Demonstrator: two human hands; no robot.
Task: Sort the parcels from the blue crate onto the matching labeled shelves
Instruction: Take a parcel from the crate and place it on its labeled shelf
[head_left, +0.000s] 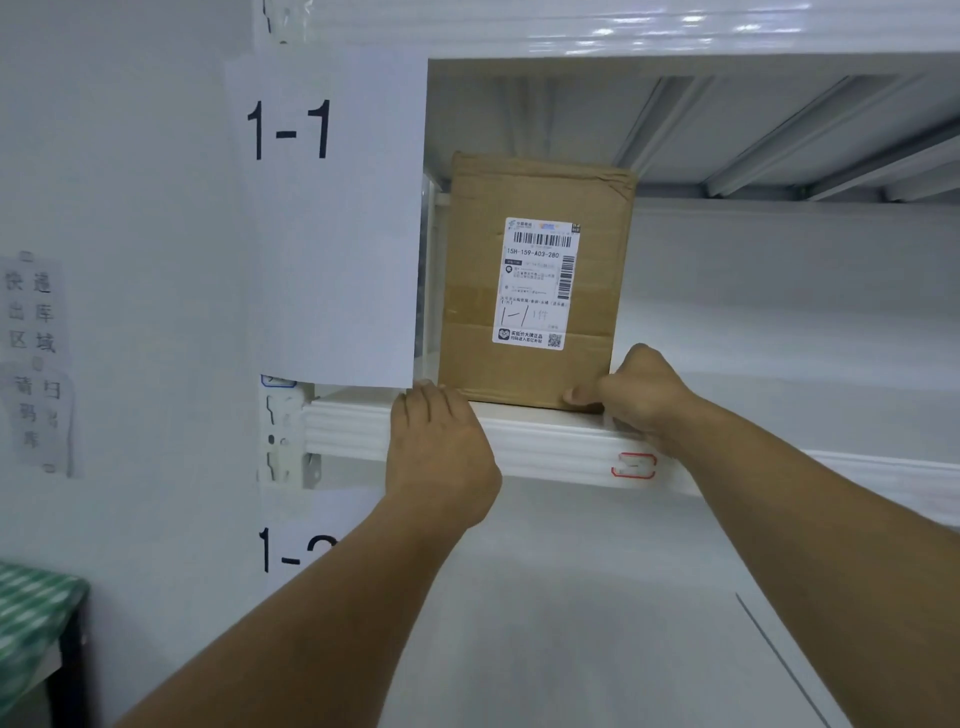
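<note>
The white shelf (545, 441) by the 1-1 sign (322, 218) holds the cardboard box (535, 197), upright near its front edge. Push both bottom corners in evenly: the right hand (644, 395) pinches one, and the left hand (441, 452) has straight, close fingers (428, 402) touching the other

Both arms extended forward. Left hand (441, 449) palm down, fingers (434, 405) straight. Right hand (641, 392) curled, thumb pinching parcel (478, 260) corner.
</note>
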